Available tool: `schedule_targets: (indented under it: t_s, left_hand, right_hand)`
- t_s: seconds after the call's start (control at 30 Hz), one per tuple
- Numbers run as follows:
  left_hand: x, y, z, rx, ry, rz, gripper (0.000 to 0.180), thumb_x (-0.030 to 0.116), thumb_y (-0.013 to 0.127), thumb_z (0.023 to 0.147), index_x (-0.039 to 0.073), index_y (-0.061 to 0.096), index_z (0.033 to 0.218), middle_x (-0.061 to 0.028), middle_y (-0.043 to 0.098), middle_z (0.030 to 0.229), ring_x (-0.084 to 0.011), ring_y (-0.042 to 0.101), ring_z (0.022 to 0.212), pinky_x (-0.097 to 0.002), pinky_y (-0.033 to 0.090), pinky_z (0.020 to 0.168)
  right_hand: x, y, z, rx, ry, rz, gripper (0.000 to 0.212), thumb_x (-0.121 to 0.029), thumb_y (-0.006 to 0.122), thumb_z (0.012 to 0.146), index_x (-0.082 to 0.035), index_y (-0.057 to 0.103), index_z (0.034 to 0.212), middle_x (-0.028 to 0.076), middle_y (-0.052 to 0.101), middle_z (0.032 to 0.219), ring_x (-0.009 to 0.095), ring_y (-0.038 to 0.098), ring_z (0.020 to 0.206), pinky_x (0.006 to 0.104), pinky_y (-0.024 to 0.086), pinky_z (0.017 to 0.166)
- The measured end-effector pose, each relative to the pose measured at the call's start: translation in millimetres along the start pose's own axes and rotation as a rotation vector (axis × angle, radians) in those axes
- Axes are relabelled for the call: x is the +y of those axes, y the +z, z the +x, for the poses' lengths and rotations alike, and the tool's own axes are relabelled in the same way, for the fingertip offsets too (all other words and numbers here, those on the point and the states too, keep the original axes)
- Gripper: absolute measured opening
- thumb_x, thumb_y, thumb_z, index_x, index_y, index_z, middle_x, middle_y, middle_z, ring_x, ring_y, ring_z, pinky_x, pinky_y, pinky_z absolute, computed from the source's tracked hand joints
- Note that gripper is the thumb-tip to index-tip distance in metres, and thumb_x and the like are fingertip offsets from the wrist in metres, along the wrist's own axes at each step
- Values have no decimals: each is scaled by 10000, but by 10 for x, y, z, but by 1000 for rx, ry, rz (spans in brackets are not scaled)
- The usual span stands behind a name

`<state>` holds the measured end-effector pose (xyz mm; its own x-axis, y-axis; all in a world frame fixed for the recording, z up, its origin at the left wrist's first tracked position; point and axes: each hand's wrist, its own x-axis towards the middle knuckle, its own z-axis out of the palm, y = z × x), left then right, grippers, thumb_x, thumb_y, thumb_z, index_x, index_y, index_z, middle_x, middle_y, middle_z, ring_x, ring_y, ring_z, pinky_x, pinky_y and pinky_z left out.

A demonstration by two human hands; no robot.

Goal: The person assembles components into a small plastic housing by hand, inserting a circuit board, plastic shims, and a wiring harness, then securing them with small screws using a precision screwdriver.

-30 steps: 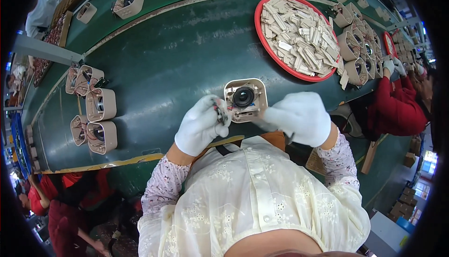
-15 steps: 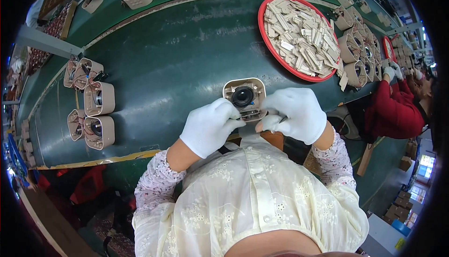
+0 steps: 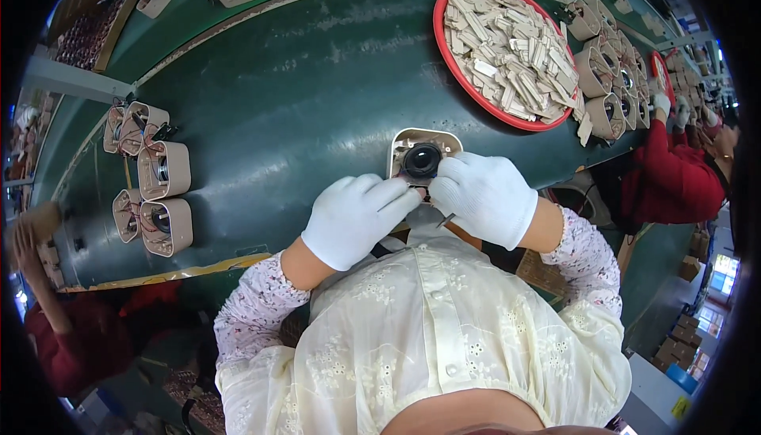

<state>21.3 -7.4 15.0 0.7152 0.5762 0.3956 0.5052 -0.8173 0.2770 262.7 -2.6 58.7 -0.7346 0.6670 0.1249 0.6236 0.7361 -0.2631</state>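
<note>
A beige speaker housing (image 3: pixel 403 140) with a round black speaker (image 3: pixel 421 161) inside lies open side up in front of me. My left hand (image 3: pixel 361 217), in a white glove, has its fingers closed at the near left edge of the housing. My right hand (image 3: pixel 485 199), gloved too, curls over the near right corner. A thin dark rod-like tool (image 3: pixel 446 220) sticks out below its fingers; the tool's kind cannot be made out. The gloves hide the near end of the housing and the fingertips' exact contact.
A red round tray (image 3: pixel 438 37) heaped with beige plastic pieces (image 3: pixel 507 51) stands at the far right. Several speaker housings (image 3: pixel 165 169) stand at the left, more (image 3: pixel 606 116) beyond the tray. Co-workers in red sleeves (image 3: pixel 670 173) are at the right and lower left (image 3: pixel 67 348).
The housing now appears slightly farther right. My right hand has come in over its near right corner, and the left hand's fingers reach farther along its edge. A co-worker's arm has appeared at the left.
</note>
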Motion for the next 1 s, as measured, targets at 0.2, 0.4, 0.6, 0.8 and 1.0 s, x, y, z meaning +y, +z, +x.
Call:
schedule_targets:
  t_s: [0.2, 0.4, 0.6, 0.8, 1.0]
  left_hand:
    - [-91, -23, 89, -160, 53, 8, 262, 173, 670, 830, 164, 652, 1092, 4, 633, 1009, -172, 648, 857, -316, 529, 707]
    - [-64, 138, -30, -137, -473, -765, 531, 47, 774, 817, 125, 588, 1308, -94, 676, 1094, -240, 683, 938, -352, 560, 804]
    - [1, 169, -210, 79, -684, -1231, 567, 8, 767, 806, 97, 595, 1339, -93, 659, 1120, -262, 656, 948, -336, 556, 820]
    - [36, 7, -197, -84, -148, -175, 406, 94, 617, 829, 78, 647, 1234, -76, 613, 1111, -267, 620, 878, -369, 559, 760]
    - [185, 60, -114, -56, -271, -198, 336, 73, 614, 833, 89, 687, 1160, -88, 647, 1047, -287, 664, 937, -369, 564, 757]
  right_hand:
    - [31, 118, 59, -61, 1, -40, 121, -156, 691, 756, -124, 616, 845, 47, 563, 860, 234, 616, 805, 344, 542, 635]
    - [45, 212, 27, 49, -91, 13, 100, -150, 658, 751, -134, 634, 847, 27, 553, 827, 215, 610, 782, 326, 534, 646]
    - [-40, 230, 93, 42, -111, 49, 43, -162, 635, 808, -122, 636, 824, 36, 565, 839, 215, 630, 826, 337, 546, 645]
    - [35, 141, 100, 36, -13, 163, 42, -141, 687, 824, -115, 689, 857, 44, 625, 862, 232, 644, 788, 337, 538, 634]
    - [-153, -42, 113, 556, 376, 1438, 167, -59, 598, 978, 56, 712, 1021, 30, 618, 790, 73, 507, 614, 245, 394, 555]
